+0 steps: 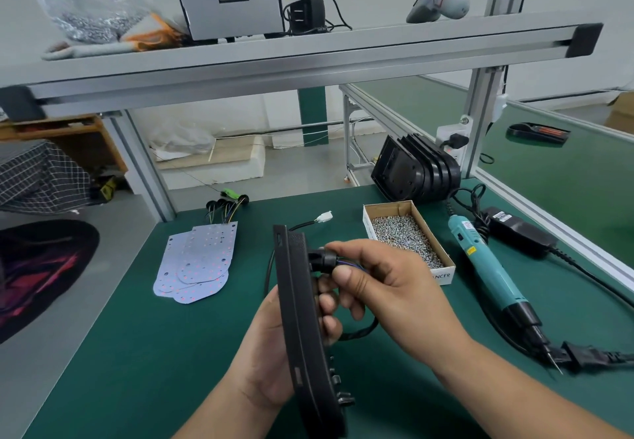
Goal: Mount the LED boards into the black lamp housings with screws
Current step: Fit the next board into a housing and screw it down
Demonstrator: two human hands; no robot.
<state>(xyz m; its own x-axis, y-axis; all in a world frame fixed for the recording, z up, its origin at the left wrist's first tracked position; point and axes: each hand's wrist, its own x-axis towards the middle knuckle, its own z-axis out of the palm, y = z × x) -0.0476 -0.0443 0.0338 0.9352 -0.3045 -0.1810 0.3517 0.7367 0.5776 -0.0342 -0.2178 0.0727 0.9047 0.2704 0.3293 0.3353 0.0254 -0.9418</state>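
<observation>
Black lamp housing [302,318] is held on edge above the table [154,353], near its front. Left grip [264,346] is wrapped round the housing's lower half, fingers curled over the back face. Right grip [387,287] is pinched on the black cable grommet [322,260] at the housing's back, with coloured wires trailing from it.

Housing is judged rigid, light moulded plastic with a matte surface, so slip is unlikely. It is best taken by the rim, never by the cable. Grommet looks rubbery and the wires thin, so neither should be tugged.

LED boards [199,263] are stacked flat on the table to the left. They are judged thin, light and slightly flexible, with LEDs exposed, so they should be lifted by the edges.

Screws [404,239] are loose in the cardboard box [442,275] to the right. They are small and easily dropped. Electric screwdriver [487,267] is laid beside the box.
</observation>
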